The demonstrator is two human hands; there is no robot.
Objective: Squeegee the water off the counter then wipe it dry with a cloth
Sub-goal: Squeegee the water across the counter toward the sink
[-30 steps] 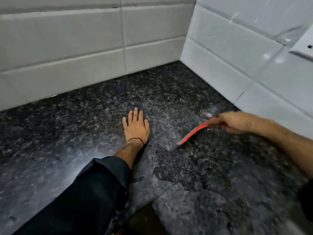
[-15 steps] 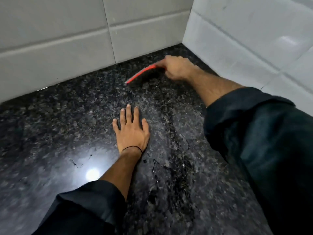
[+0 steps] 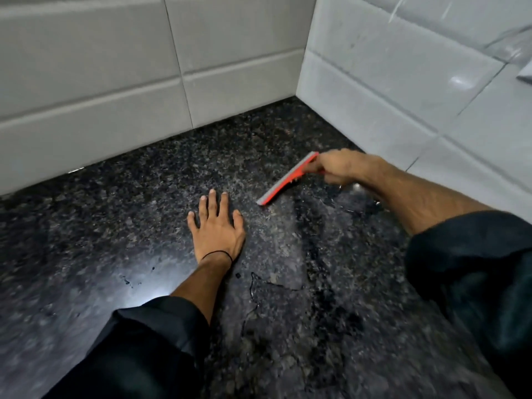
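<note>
I have the right hand (image 3: 336, 167) clenched round the squeegee (image 3: 288, 178), its blade slanting down to the counter (image 3: 115, 226) near the corner where the two tiled walls (image 3: 403, 82) meet. The left hand (image 3: 217, 228) lies flat and released on the granite, fingers spread, holding nothing — it sits just beside the blade's lower tip. That is my main worry: a pull toward me could run the blade into those fingers or skip over them and leave a streak. Water (image 3: 273, 283) shows as dark patches and a thin edge line in front of the left wrist and under the right forearm (image 3: 417, 194); a tilted blade would smear it rather than push it. The right sleeve (image 3: 475, 269) hangs low over the wet patch and may drag through it. The side wall is close behind the right hand, so there is little room to swing. No cloth is in view.
</note>
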